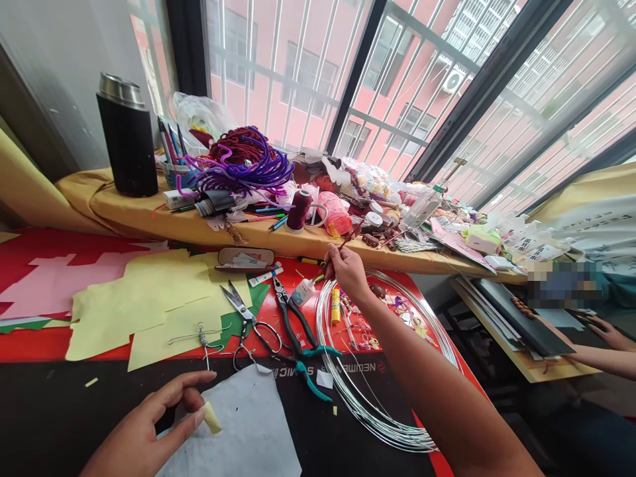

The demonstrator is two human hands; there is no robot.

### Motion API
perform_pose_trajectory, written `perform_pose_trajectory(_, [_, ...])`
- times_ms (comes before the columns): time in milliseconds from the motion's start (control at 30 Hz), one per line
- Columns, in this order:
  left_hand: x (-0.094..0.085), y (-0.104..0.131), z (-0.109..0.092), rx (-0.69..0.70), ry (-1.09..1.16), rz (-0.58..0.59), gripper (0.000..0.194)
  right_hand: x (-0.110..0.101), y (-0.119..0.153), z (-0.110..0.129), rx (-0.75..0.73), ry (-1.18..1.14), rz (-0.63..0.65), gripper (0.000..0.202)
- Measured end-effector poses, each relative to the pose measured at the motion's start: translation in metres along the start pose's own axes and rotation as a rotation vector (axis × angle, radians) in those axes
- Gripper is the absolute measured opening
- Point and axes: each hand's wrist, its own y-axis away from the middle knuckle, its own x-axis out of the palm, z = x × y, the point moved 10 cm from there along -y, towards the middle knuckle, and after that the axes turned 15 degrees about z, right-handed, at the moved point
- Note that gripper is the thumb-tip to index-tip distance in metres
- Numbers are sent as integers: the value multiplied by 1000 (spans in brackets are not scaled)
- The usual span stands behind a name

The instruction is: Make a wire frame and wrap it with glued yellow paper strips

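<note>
My left hand [166, 417] is at the lower left, with a small yellow paper strip [212, 417] pinched at the thumb tip. Beneath it lies a white paper sheet [243, 424] on the black mat. My right hand [348, 271] reaches out over the wire coil, its fingers closed around a thin dark red stick [352, 235]; the exact kind is unclear. Below that hand are a white glue bottle [302, 291] and a yellow glue stick [336, 306]. Scissors [243, 315], pliers [293, 324] and a bent wire figure [203, 338] lie between my hands.
Yellow paper sheets [124, 298] cover the table's left side. A silver wire coil [368, 424] lies at right. The cluttered windowsill [209, 228] carries a black flask [126, 139], purple pipe cleaners [248, 165] and a thread spool [299, 212]. Another person's hand [609, 331] is at far right.
</note>
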Motion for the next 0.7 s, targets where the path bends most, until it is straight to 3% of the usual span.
perform_pose_trajectory(133, [2,-1,5,-2,21,-11,69,35,6,17,-15,137,128,49])
perform_pose_trajectory(267, [3,-1,6,23,8,-11,65,64,11,19,-78,440,237,45])
perform_pose_trajectory(333, [3,-1,4,39,8,-10,63,61,12,15,-89,491,216,43])
perform_pose_trajectory(467, [2,0,3,66,21,-29,60,33,9,7,-81,414,96,39])
perform_pose_trajectory(567, [2,0,3,69,29,-43,59,18,5,-11,7,186,66,42])
perform_pose_trajectory(700, [2,1,-1,42,40,-30,58,22,3,-37,121,-61,104,49])
